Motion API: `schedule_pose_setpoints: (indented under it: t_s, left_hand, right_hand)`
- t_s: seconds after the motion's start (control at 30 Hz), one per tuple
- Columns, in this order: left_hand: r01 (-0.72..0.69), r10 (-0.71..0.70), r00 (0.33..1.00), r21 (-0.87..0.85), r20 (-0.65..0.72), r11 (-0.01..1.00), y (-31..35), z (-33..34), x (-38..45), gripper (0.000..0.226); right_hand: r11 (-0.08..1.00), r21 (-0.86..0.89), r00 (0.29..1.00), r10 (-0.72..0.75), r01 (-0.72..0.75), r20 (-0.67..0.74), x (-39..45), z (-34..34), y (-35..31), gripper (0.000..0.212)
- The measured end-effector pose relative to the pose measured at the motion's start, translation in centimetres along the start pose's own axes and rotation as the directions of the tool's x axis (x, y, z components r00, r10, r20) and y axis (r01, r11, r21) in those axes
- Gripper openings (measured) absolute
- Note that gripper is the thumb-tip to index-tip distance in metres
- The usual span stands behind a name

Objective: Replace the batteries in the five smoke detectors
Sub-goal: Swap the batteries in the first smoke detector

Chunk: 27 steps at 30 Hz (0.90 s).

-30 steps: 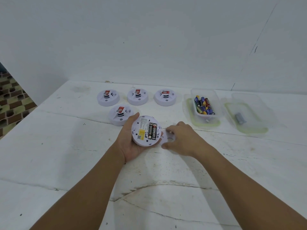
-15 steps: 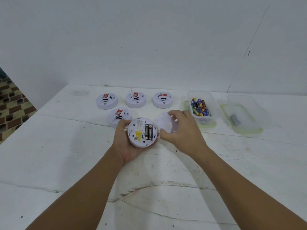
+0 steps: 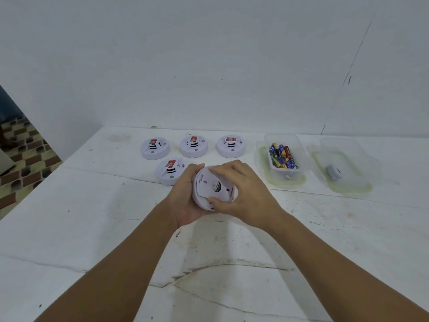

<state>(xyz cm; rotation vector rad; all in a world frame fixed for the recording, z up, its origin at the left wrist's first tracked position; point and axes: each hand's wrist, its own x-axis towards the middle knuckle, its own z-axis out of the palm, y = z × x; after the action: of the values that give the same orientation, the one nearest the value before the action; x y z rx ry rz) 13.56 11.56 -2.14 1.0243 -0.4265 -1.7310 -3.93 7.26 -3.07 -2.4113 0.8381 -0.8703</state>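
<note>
Both hands' fingers curl round one smooth, round white plastic detector above the cracked table.

**Soft, even light; wide-angle bend at the edges**

The scene is bright and evenly lit, with a cool, slightly blue-grey cast over the wall and the tabletop. Shadows are faint and soft-edged: a pale one lies on the tabletop just beneath the hands and forearms, toward the near edge. No hard glare shows. Wide-angle distortion bows the tabletop's far edge and tilts the wall seam at the right. Detail is mildly soft overall, and small print on the labels is unreadable.
</note>
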Motion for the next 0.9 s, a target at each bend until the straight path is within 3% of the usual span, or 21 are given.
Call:
schedule_pose_setpoints:
  t_s: [0.23, 0.6, 0.77, 0.9]
  left_hand:
    - [-0.005, 0.005, 1.0, 0.069, 0.005, 0.998, 0.6, 0.4, 0.1, 0.036]
    - [0.001, 0.021, 0.994, 0.201, -0.105, 0.98, 1.5, 0.9, 0.4, 0.041]
    - [0.003, 0.023, 0.992, 0.206, -0.124, 0.979, 1.4, 0.9, 0.5, 0.033]
    - [-0.008, 0.033, 0.992, 0.201, -0.121, 0.98, 1.7, 1.1, 0.5, 0.033]
  right_hand:
    - [0.997, 0.069, 1.0, -0.016, 0.016, -0.003, 0.5, -0.3, 0.5, 0.062]
    - [0.994, 0.026, 0.993, 0.106, -0.105, -0.056, 0.8, -0.3, 0.0, 0.063]
    - [0.999, -0.015, 0.999, 0.044, -0.044, 0.014, 1.1, -0.7, -0.2, 0.065]
    - [0.998, 0.059, 0.999, 0.034, -0.034, -0.003, 1.1, -0.6, 0.0, 0.065]
